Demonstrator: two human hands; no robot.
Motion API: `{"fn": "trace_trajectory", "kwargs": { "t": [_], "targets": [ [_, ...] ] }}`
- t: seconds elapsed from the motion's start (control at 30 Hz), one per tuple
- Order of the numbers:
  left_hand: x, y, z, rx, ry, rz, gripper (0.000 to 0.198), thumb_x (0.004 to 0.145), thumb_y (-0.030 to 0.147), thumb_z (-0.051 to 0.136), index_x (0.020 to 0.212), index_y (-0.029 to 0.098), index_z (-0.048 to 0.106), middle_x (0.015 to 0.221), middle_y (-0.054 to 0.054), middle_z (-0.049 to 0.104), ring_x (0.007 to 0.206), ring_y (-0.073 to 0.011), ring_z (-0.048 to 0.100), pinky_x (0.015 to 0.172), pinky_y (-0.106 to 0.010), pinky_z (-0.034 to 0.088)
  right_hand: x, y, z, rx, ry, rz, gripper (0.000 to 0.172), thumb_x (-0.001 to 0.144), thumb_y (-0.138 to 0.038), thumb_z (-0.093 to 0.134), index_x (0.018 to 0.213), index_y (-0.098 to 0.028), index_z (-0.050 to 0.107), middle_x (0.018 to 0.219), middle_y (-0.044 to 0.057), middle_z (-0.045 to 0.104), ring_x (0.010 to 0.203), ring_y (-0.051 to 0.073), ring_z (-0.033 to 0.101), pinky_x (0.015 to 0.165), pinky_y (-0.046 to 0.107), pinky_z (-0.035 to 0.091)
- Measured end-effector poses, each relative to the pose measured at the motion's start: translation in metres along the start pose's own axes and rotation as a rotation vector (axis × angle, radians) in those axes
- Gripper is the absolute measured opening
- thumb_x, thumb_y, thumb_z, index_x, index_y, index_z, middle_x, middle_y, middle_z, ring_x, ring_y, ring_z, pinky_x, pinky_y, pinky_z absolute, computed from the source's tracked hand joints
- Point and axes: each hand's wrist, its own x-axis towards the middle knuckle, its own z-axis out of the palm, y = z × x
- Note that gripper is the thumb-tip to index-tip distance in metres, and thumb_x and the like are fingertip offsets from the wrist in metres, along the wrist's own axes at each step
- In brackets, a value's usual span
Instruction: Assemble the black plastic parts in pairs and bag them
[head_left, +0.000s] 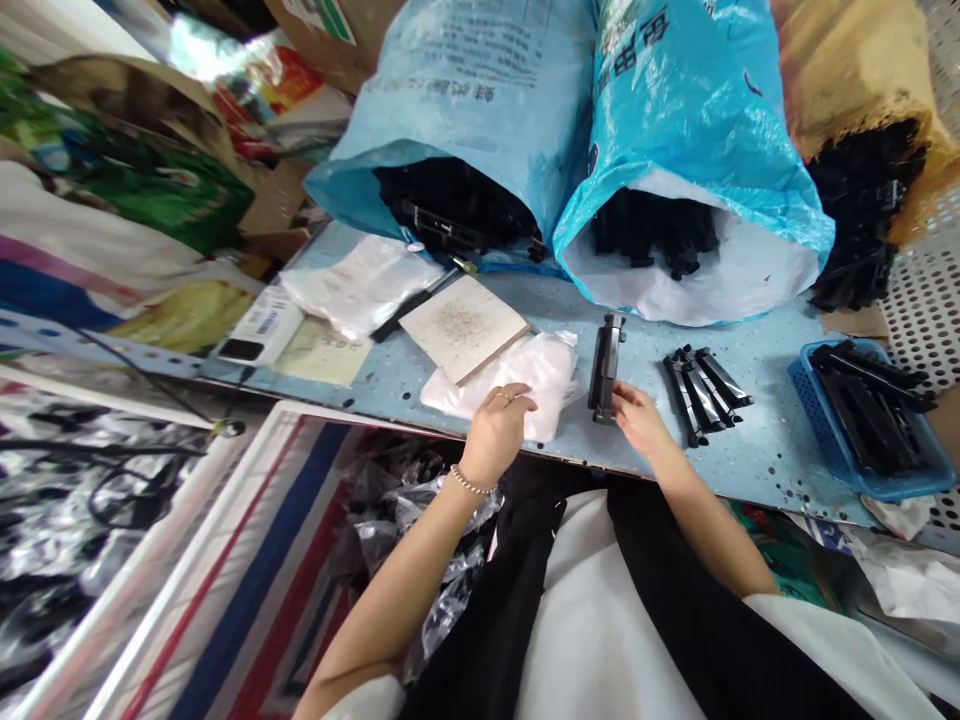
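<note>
My left hand (496, 432), with a ring and a beaded bracelet, is over a stack of thin clear plastic bags (551, 372). Its fingers are curled together at the bags; whatever they may pinch is hidden. Between the fingers and thumb of my right hand (637, 415) is a long black plastic part (604, 368), gripped near its lower end just right of the bags. A square whitish board (465, 325) rests partly on the stack. Several similar black parts (701, 392) lie side by side to the right of my right hand.
Two blue sacks (480, 90) (697, 90) lie open toward me at the back, with black parts inside. An orange sack (862, 70) spills more at the right. A blue basket (832, 440) of black parts stands at the table's right end. Below left are striped bags (247, 560).
</note>
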Motion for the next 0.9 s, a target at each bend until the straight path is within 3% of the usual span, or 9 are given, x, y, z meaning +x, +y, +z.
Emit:
{"fn": "trace_trajectory", "kwargs": {
  "t": [0.07,0.23,0.3,0.43,0.53,0.6,0.7,0.8,0.9],
  "targets": [
    [0.0,0.003,0.002,0.05,-0.014,0.026,0.034,0.091,0.009,0.044,0.107,0.018,0.073,0.12,-0.013,0.07,0.107,-0.0241,0.068,0.098,-0.044,0.057,-0.026,-0.001,-0.009,0.052,-0.098,0.11,0.025,0.069,-0.037,0.084,0.083,-0.02,0.071,0.079,0.002,0.072,0.066,0.014,0.062,0.061,0.026,0.051],
    [0.001,0.011,0.006,-0.087,-0.119,-0.039,0.053,0.089,0.01,0.053,0.141,0.019,0.057,0.142,-0.016,0.058,0.069,-0.01,0.065,0.079,-0.032,0.063,-0.071,0.017,-0.02,0.229,-0.416,0.525,0.025,0.082,-0.034,0.074,0.097,-0.014,0.072,0.097,0.011,0.074,0.061,0.011,0.057,0.048,0.021,0.045],
    [-0.002,0.018,0.008,-0.104,-0.142,0.026,0.06,0.089,0.007,0.051,0.148,0.022,0.05,0.147,-0.016,0.054,0.081,-0.0117,0.069,0.085,-0.031,0.062,-0.066,0.027,-0.016,0.31,-0.421,0.571,0.029,0.081,-0.035,0.075,0.1,-0.014,0.071,0.099,0.011,0.073,0.065,0.01,0.055,0.046,0.017,0.043],
    [-0.018,0.035,0.019,-0.06,-0.138,0.315,0.07,0.095,0.004,0.042,0.16,0.026,0.029,0.152,-0.015,0.051,0.134,-0.0231,0.057,0.112,-0.04,0.052,-0.037,0.036,0.0,0.241,-0.291,0.408,0.032,0.077,-0.044,0.075,0.094,-0.017,0.069,0.083,0.004,0.068,0.061,0.009,0.047,0.043,0.014,0.04],
    [-0.026,0.049,0.029,-0.074,-0.224,0.404,0.072,0.097,0.004,0.039,0.163,0.026,0.021,0.155,-0.015,0.048,0.142,-0.0232,0.051,0.113,-0.04,0.051,-0.026,0.034,0.016,0.098,-0.18,0.262,0.026,0.077,-0.042,0.075,0.083,-0.019,0.066,0.072,0.0,0.062,0.06,0.01,0.049,0.051,0.018,0.046],
    [-0.029,0.057,0.028,-0.085,-0.269,0.386,0.067,0.097,0.006,0.042,0.16,0.024,0.028,0.151,-0.015,0.052,0.138,-0.0236,0.055,0.111,-0.041,0.053,-0.031,0.027,0.025,-0.152,-0.126,0.137,0.021,0.079,-0.038,0.074,0.084,-0.019,0.067,0.075,0.0,0.063,0.065,0.012,0.054,0.06,0.023,0.05],
    [-0.042,0.062,-0.001,-0.097,-0.308,0.314,0.049,0.097,0.013,0.05,0.146,0.023,0.052,0.135,-0.013,0.065,0.125,-0.0229,0.065,0.108,-0.04,0.056,-0.048,0.008,0.028,-0.62,-0.219,-0.058,0.021,0.084,-0.033,0.069,0.1,-0.019,0.072,0.092,0.003,0.069,0.082,0.018,0.064,0.078,0.032,0.055],
    [-0.075,0.043,-0.052,-0.037,-0.394,0.133,0.042,0.097,0.023,0.055,0.137,0.031,0.059,0.131,-0.007,0.069,0.12,-0.0226,0.068,0.106,-0.039,0.056,-0.064,-0.021,0.008,-0.844,-0.325,-0.117,0.036,0.089,-0.033,0.064,0.123,-0.022,0.069,0.113,0.007,0.07,0.099,0.021,0.067,0.09,0.036,0.055],
    [-0.118,-0.006,-0.086,0.079,-0.558,-0.114,0.041,0.086,0.025,0.061,0.126,0.033,0.068,0.125,-0.007,0.073,0.111,-0.0277,0.072,0.099,-0.042,0.058,-0.069,-0.049,-0.031,-1.304,0.129,-0.244,0.039,0.096,-0.034,0.056,0.131,-0.019,0.064,0.121,0.015,0.066,0.107,0.027,0.065,0.092,0.042,0.053]
  ]
}}
